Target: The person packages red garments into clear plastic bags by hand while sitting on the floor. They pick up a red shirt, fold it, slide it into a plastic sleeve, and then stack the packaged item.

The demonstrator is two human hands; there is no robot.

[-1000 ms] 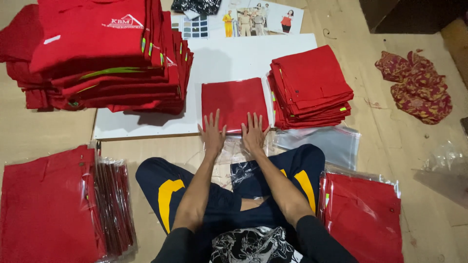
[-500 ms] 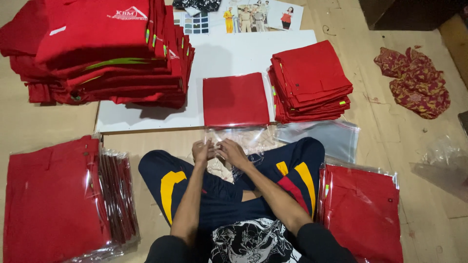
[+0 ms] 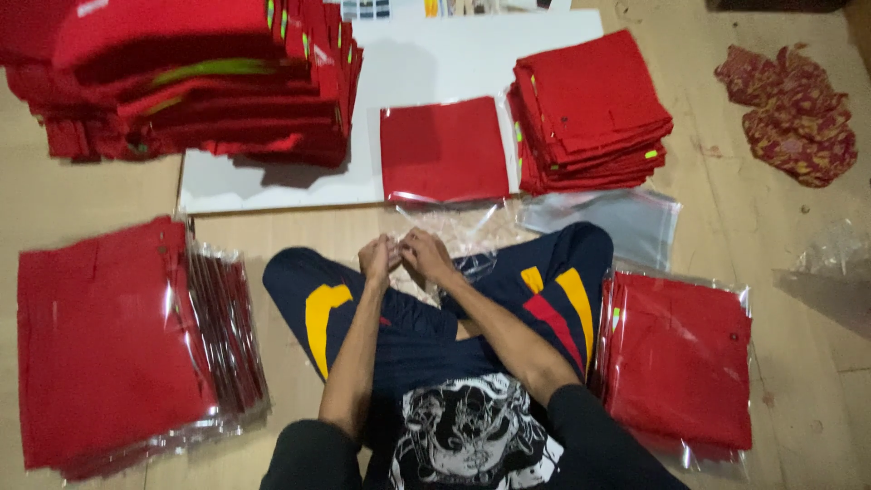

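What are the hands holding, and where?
Both the left hand and right hand pinch the near edge of a clear plastic bag, fingertips together.

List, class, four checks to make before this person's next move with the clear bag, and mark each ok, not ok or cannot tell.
1. Both hands on the work: left hand and right hand meet at the clear plastic bags on the lap. Ok.
2. Bag mouth opened: hidden by the fingers. Cannot tell.
3. Folded red garment lies flat on the white board, in front of the hands. Ok.
4. Folded stack beside it is neat. Ok.
5. Bagged pile at right sits apart from the hands. Ok.
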